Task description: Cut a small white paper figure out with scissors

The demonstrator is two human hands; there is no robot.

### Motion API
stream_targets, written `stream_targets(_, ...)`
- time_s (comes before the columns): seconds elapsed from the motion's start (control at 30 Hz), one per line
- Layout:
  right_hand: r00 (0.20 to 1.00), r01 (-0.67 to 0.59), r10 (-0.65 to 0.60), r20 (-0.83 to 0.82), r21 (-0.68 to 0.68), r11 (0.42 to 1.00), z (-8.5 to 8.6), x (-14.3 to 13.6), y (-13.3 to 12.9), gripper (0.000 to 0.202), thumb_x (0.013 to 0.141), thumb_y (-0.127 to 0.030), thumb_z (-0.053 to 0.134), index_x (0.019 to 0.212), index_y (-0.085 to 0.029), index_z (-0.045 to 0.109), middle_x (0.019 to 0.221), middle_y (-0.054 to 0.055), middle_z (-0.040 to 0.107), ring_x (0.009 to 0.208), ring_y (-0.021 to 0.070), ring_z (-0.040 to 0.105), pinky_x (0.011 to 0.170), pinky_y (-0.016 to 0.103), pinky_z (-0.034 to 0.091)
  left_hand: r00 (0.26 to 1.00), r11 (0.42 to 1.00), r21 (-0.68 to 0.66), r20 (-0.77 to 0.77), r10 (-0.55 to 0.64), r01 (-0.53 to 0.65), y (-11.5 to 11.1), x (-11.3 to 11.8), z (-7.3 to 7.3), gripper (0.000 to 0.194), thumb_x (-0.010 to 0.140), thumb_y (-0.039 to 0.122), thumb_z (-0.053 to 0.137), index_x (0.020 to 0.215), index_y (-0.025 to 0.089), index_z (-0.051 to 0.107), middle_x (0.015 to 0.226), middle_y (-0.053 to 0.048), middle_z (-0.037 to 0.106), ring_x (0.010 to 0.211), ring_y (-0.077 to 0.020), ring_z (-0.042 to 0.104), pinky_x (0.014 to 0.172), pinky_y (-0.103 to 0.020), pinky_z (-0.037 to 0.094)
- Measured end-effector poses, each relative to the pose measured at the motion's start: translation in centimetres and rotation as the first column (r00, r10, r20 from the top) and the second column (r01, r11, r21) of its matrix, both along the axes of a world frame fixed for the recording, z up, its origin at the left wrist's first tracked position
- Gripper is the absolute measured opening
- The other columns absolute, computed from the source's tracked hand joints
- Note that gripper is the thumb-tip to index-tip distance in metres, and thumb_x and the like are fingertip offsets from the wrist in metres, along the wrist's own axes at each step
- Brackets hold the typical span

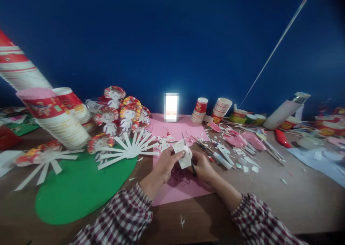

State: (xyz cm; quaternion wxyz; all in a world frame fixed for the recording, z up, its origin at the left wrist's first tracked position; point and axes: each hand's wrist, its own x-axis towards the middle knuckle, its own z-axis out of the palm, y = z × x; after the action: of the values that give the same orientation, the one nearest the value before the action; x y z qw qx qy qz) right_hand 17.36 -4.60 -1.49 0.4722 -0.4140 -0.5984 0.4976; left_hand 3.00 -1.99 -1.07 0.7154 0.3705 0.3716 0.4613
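Observation:
My left hand (167, 163) pinches a small white piece of paper (184, 160) with faint drawn lines on it, thumb on top. Wrapped round the dark handles of a pair of scissors (193, 168), my right hand (202, 166) is at the paper's right edge. The upper blade shows just beyond the paper's top; how far the blades are apart I cannot tell. Beneath both hands lies a pink sheet (185, 191) with dark scraps on it. Left of them is a white paper cup cut into spread strips (132, 150).
Paper dolls with coloured frills (128, 116) stand behind the cut cup. A green sheet (81, 187) and tall cup stacks (58, 119) are at left. Markers (222, 160), paper scraps and pink pieces (253, 140) lie at right. A lit, blurred-out screen (171, 107) stands at the back.

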Motion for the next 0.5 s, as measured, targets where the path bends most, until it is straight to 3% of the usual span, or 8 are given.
stream_targets(0.5,1.0,0.013,-0.012,0.013,-0.014,1.0,0.62,-0.13,0.0,0.029,0.066,-0.014,0.067,0.095,-0.015,0.068,0.082,0.003,0.071,0.076,0.0184,0.065,0.069,0.027,0.052,1.0,1.0,-0.014,-0.002,-0.006,0.006,-0.12,0.15,-0.02,0.038,0.058,0.029,0.082,0.089,0.011,0.069,0.073,-0.007,0.071,0.065,-0.0188,0.066,0.063,-0.029,0.051)
